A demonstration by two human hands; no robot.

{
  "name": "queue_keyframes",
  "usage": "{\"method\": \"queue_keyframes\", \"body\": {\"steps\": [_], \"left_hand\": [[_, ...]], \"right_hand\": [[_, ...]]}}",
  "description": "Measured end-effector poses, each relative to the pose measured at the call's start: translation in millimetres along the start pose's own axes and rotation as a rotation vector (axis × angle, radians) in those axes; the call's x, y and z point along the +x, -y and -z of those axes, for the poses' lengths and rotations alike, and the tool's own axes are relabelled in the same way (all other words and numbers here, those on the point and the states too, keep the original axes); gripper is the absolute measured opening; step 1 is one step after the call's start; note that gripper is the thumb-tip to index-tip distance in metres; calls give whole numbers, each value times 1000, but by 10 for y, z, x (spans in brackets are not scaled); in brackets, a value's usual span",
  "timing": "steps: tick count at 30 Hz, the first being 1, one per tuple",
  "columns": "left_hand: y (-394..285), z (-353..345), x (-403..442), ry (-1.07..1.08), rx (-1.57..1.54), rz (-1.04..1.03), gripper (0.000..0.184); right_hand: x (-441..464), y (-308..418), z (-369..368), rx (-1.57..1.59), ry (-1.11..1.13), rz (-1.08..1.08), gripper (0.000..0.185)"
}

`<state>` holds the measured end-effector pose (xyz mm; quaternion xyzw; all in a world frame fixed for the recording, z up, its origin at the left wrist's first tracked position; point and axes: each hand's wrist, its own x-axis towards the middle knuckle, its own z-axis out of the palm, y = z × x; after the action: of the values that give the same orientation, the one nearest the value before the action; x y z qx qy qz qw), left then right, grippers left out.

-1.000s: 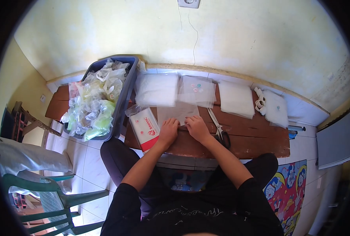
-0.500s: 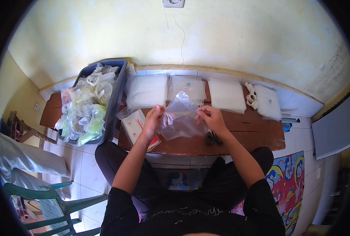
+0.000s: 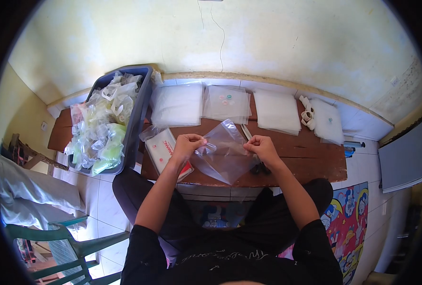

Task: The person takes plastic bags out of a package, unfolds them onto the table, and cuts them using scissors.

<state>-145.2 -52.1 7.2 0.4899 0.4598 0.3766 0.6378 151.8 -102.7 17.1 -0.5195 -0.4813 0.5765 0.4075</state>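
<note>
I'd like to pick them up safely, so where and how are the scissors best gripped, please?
Probably by the dark handles, coming from the near side, right of the bag: the scissors lie with handles nearest, blades pointing away, partly hidden by the bag.

Holds a clear bag (image 3: 223, 160) between left hand (image 3: 188, 146) and right hand (image 3: 264, 151), over a brown surface (image 3: 310, 164), near a packet (image 3: 159, 148).

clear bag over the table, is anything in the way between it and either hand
Nothing visible is in the way: the left hand and right hand both hold the clear bag directly. The scissors lie on the table, partly hidden, not between hand and bag.
</note>
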Motion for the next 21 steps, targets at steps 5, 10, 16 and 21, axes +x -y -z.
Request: {"method": "queue_keyframes", "body": {"steps": [5, 10, 16, 21], "left_hand": [[88, -13, 64, 75, -12, -31, 15], [-125, -164, -93, 131, -38, 46, 21], [2, -118, -32, 191, 122, 49, 21], [28, -151, 58, -30, -123, -37, 20]], "right_hand": [[-64, 98, -109, 112, -1, -4, 9], [-61, 81, -84, -77, 0, 1, 14], [-97, 151, -34, -109, 20, -80, 16], [-206, 283, 26, 141, 181, -105, 21]]}}
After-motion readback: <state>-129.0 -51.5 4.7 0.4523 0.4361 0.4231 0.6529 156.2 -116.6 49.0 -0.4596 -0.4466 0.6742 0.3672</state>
